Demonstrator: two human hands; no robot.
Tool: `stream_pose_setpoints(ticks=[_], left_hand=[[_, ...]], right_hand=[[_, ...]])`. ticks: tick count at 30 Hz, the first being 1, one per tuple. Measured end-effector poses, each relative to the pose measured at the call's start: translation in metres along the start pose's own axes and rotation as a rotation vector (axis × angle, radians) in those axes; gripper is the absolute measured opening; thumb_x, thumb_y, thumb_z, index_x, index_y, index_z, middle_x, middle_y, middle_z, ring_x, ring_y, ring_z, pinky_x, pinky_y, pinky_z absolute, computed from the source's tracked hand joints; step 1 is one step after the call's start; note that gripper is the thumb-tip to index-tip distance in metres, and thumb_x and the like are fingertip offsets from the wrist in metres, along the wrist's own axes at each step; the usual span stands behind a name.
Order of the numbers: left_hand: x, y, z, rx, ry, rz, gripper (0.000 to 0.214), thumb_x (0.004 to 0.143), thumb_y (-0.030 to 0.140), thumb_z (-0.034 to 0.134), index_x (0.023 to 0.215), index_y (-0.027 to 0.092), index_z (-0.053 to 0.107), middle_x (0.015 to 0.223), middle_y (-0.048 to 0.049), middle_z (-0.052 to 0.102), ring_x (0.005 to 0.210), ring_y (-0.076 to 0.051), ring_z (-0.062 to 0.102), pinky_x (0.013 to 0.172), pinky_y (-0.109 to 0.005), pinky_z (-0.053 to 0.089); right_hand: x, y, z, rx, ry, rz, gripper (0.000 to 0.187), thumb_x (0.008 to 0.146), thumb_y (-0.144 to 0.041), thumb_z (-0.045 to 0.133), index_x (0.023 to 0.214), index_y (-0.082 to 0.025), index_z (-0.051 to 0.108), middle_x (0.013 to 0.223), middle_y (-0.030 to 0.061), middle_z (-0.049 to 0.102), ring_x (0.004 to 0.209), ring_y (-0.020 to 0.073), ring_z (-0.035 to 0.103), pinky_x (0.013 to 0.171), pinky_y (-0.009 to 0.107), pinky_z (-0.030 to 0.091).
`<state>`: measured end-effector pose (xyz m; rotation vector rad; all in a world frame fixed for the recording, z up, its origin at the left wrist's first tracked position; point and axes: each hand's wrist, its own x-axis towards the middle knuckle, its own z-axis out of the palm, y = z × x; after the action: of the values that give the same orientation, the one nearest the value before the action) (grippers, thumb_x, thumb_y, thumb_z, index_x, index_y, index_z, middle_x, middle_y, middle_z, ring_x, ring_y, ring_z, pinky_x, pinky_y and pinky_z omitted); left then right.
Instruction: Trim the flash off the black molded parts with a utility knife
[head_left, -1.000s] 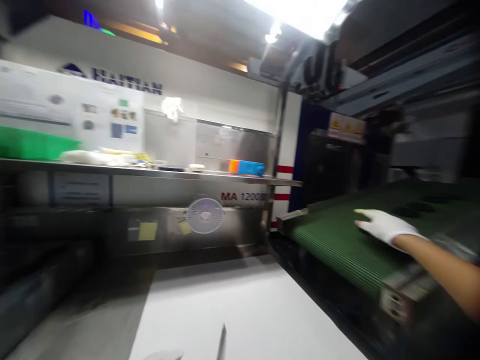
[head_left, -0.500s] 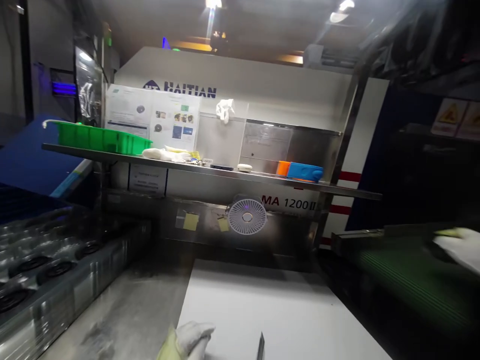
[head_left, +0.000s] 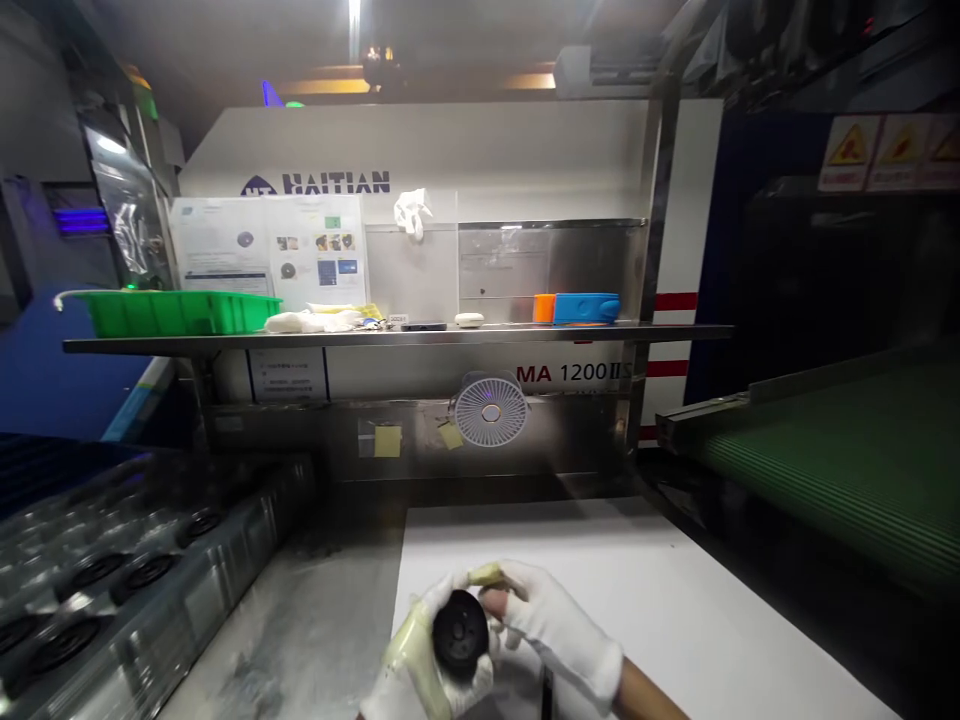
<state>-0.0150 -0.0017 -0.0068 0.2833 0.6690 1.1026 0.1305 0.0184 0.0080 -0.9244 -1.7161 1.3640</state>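
1. Black disc is in the left grip, which is closed around it, over the white sheet
2. Right grip curls near the disc's rim; whether it pinches, I cannot tell

Blurry detail on black disc

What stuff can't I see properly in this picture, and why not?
All in the head view, now:
- The back of the black disc: turned away from the camera.
- Part of the left hand: hidden behind that disc.
- Tiny writing on the paper sheets: too small.
- The rest of the green belt: cut off by the right edge.
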Motion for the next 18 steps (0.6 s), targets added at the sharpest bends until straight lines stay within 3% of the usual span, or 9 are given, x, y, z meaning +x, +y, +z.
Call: stream_pose_setpoints(ticks=[2, 4, 6, 8, 11, 13, 16, 18], left_hand=[[-0.004, 0.012, -0.01, -0.049, 0.078, 0.027, 0.042, 0.068, 0.041, 0.064, 0.103, 0.023, 0.051, 0.076, -0.0044, 0.06, 0.059, -0.018, 0.058, 0.048, -0.026, 0.044], [-0.01, 0.022, -0.017, -0.08, 0.12, 0.099, 0.04, 0.068, 0.036, 0.066, 0.104, 0.025, 0.052, 0.081, -0.0037, 0.06, 0.062, -0.018, 0.058, 0.049, -0.026, 0.044], [-0.016, 0.029, -0.021, -0.086, 0.132, 0.176, 0.038, 0.07, 0.026, 0.065, 0.106, 0.023, 0.053, 0.087, -0.0049, 0.06, 0.067, -0.019, 0.06, 0.053, -0.028, 0.046], [-0.02, 0.033, -0.02, -0.093, 0.155, 0.22, 0.04, 0.071, 0.017, 0.062, 0.11, 0.021, 0.053, 0.092, -0.007, 0.06, 0.076, -0.02, 0.061, 0.061, -0.031, 0.048], [-0.021, 0.033, -0.016, -0.118, 0.225, 0.182, 0.043, 0.071, 0.012, 0.06, 0.112, 0.018, 0.053, 0.096, -0.0098, 0.059, 0.084, -0.023, 0.06, 0.069, -0.035, 0.049], [-0.021, 0.031, -0.014, -0.148, 0.248, 0.14, 0.043, 0.07, 0.012, 0.061, 0.112, 0.018, 0.053, 0.097, -0.0098, 0.059, 0.087, -0.024, 0.06, 0.071, -0.037, 0.049], [-0.024, 0.03, -0.011, -0.146, 0.164, 0.115, 0.039, 0.072, 0.017, 0.059, 0.11, 0.019, 0.053, 0.098, -0.0099, 0.059, 0.092, -0.026, 0.059, 0.072, -0.039, 0.05], [-0.026, 0.031, -0.006, -0.124, 0.146, 0.105, 0.034, 0.072, 0.021, 0.059, 0.106, 0.019, 0.054, 0.095, -0.0098, 0.06, 0.088, -0.025, 0.06, 0.068, -0.036, 0.05]], right_hand=[[-0.008, 0.01, -0.021, -0.194, -0.005, 0.061, 0.022, 0.065, -0.027, 0.06, 0.084, -0.016, 0.06, 0.08, 0.0024, 0.061, 0.071, 0.0159, 0.054, 0.06, 0.023, 0.04], [-0.018, 0.018, -0.036, -0.511, 0.092, 0.204, 0.015, 0.07, -0.032, 0.057, 0.075, -0.018, 0.058, 0.068, 0.0013, 0.06, 0.063, 0.0159, 0.054, 0.057, 0.025, 0.037], [-0.024, 0.024, -0.038, -0.77, 0.158, 0.3, 0.022, 0.076, -0.041, 0.05, 0.073, -0.02, 0.056, 0.062, 0.001, 0.059, 0.059, 0.0166, 0.053, 0.056, 0.026, 0.035], [-0.026, 0.027, -0.03, -0.895, 0.141, 0.384, 0.023, 0.073, -0.043, 0.053, 0.078, -0.021, 0.055, 0.064, 0.0021, 0.06, 0.06, 0.0188, 0.054, 0.055, 0.027, 0.035], [-0.024, 0.029, -0.016, -0.922, 0.092, 0.472, 0.037, 0.069, -0.029, 0.057, 0.104, -0.024, 0.052, 0.076, 0.0049, 0.063, 0.071, 0.0221, 0.058, 0.058, 0.026, 0.036], [-0.023, 0.032, -0.011, -0.91, 0.088, 0.396, 0.042, 0.071, -0.019, 0.05, 0.113, -0.026, 0.048, 0.084, 0.005, 0.063, 0.078, 0.0211, 0.058, 0.063, 0.026, 0.037], [-0.022, 0.038, -0.011, -0.822, 0.107, 0.266, 0.024, 0.072, -0.01, 0.042, 0.09, -0.022, 0.053, 0.079, 0.0029, 0.06, 0.069, 0.0158, 0.056, 0.06, 0.023, 0.035], [-0.02, 0.041, -0.013, -0.661, 0.139, 0.228, 0.011, 0.074, -0.012, 0.04, 0.076, -0.02, 0.048, 0.069, 0.0005, 0.054, 0.059, 0.0125, 0.051, 0.052, 0.021, 0.033]])
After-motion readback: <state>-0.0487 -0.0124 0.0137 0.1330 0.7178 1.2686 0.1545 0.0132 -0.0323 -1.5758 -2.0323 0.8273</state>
